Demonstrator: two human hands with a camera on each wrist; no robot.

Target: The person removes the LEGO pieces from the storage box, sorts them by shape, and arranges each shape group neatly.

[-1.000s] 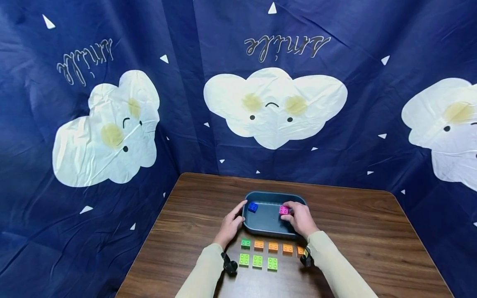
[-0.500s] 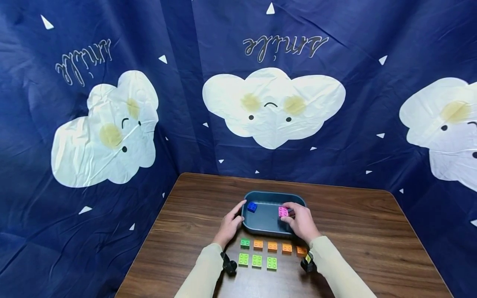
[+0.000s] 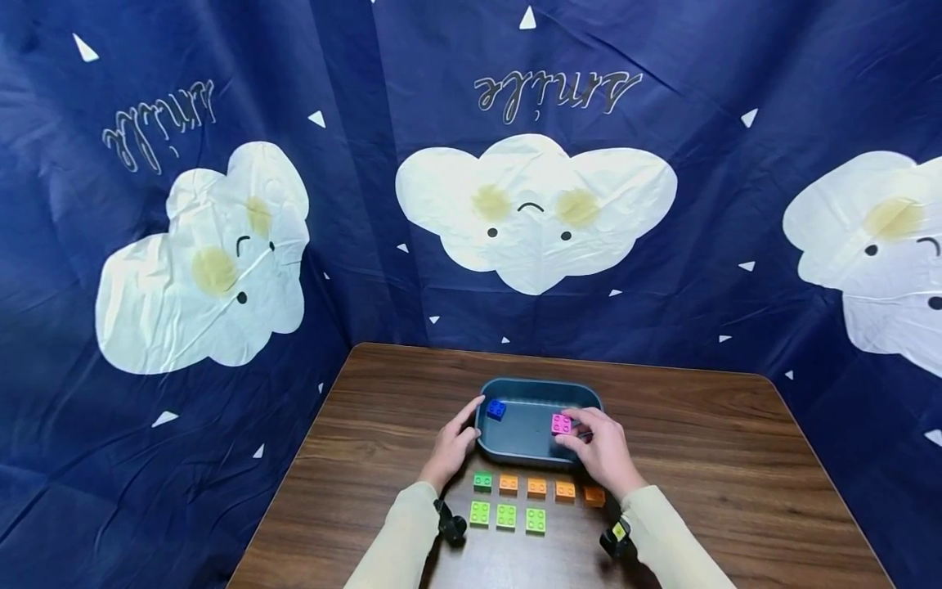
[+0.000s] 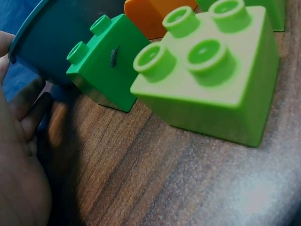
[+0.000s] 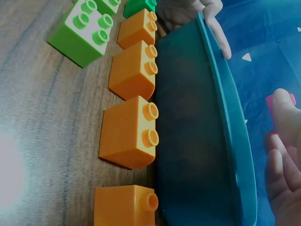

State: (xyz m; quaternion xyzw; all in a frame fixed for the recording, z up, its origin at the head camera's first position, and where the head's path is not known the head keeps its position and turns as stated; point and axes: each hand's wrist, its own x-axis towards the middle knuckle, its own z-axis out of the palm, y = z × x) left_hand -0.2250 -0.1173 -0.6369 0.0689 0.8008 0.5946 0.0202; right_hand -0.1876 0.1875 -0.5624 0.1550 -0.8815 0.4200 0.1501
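My right hand (image 3: 607, 450) pinches a pink toy building brick (image 3: 561, 424) between thumb and fingers, over the right part of a dark blue-grey tray (image 3: 530, 459). In the right wrist view only edges of the pink brick (image 5: 292, 99) show beside the thumb. A blue brick (image 3: 496, 410) lies inside the tray at its left end. At the tray's left rim, my left hand (image 3: 449, 451) rests with index finger and thumb extended against it. Part of that hand (image 4: 21, 155) shows in the left wrist view; its fingertips are partly cut off.
In front of the tray runs a row with one green brick (image 3: 482, 481) and several orange bricks (image 3: 536, 487). Nearer me stand lime green bricks (image 3: 506, 515). The wooden table (image 3: 699, 458) ends at a blue curtain (image 3: 353, 204) printed with clouds.
My right hand has moved slightly back towards me and to the right, with the pink brick still pinched. My left hand stays at the tray's left rim. The view has shifted slightly.
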